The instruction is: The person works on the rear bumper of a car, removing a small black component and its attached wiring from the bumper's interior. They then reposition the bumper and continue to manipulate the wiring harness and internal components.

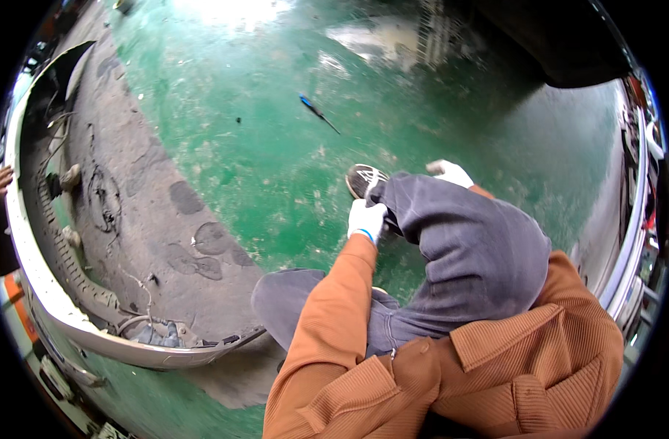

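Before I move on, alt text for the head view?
The gloved left hand is near a shoe, the gloved right hand beyond the bent leg. A blue-handled screwdriver lies on green floor; a curved bumper at left.

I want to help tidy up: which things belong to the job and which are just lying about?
Seem to belong:
White gloves, being worn
Trouser leg, with the left hand at it

Maybe just lying about:
Screwdriver, on the green floor
Bumper, though another person's hand is at its edge
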